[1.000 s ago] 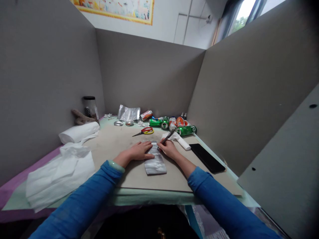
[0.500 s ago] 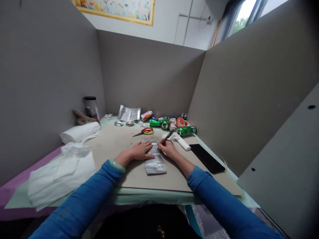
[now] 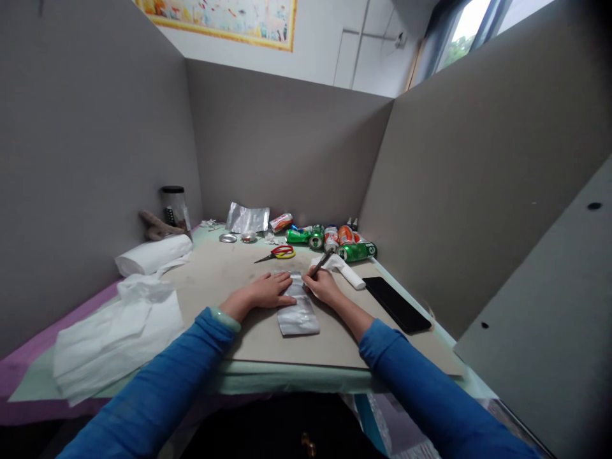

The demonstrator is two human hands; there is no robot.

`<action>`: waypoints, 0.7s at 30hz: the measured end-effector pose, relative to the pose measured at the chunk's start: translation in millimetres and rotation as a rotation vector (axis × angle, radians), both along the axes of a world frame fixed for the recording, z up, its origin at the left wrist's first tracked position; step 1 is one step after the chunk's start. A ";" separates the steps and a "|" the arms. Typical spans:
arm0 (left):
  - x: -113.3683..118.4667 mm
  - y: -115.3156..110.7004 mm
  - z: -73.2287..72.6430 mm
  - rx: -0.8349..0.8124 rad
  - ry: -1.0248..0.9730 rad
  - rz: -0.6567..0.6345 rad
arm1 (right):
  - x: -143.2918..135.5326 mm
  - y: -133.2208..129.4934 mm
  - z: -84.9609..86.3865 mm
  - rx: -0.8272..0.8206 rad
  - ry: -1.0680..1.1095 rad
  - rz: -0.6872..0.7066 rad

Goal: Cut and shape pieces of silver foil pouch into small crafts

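Note:
A strip of silvery sheet metal (image 3: 300,317) lies flat on the beige board (image 3: 220,268) in front of me. Its upper left part is under the fingers of my left hand (image 3: 268,290), which lies flat with the fingers stretched out. My right hand (image 3: 325,285) is closed round a dark pen (image 3: 321,263), tilted up to the right. The pen's tip is at the strip's upper right edge, partly covered by my fingers. Beyond my hands lie scissors (image 3: 282,252) with red and yellow handles, pointing left.
Several drink cans (image 3: 331,238) and a curled silver sheet (image 3: 247,218) lie at the back. A black phone-like slab (image 3: 396,304) and a white roll (image 3: 352,275) are on the right. White tissue (image 3: 119,331), a paper roll (image 3: 153,254) and a jar (image 3: 176,207) stand left. Grey panels enclose the table.

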State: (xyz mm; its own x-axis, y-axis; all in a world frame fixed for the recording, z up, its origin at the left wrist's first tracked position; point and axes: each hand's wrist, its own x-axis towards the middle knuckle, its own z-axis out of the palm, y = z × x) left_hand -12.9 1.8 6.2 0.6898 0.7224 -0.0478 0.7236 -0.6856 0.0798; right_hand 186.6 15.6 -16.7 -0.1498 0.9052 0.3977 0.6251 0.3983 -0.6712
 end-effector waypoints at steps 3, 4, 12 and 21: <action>-0.2 0.4 -0.8 0.004 0.000 0.001 | 0.1 -0.5 0.5 0.004 0.002 -0.007; -0.2 0.6 -1.0 0.005 0.000 0.000 | 0.2 -0.4 0.4 0.004 0.006 -0.007; -0.1 0.9 -0.9 0.000 0.015 0.003 | 1.9 -1.9 0.6 0.013 -0.012 0.003; -1.0 3.6 -3.2 0.001 0.005 -0.005 | 2.7 -3.8 1.1 0.010 0.006 0.035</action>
State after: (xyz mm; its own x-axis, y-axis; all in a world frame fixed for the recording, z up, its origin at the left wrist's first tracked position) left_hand -13.9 5.4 3.0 0.6928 0.7193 -0.0504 0.7208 -0.6890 0.0751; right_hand 189.3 11.8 -15.6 -0.1787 0.8954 0.4078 0.6068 0.4265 -0.6707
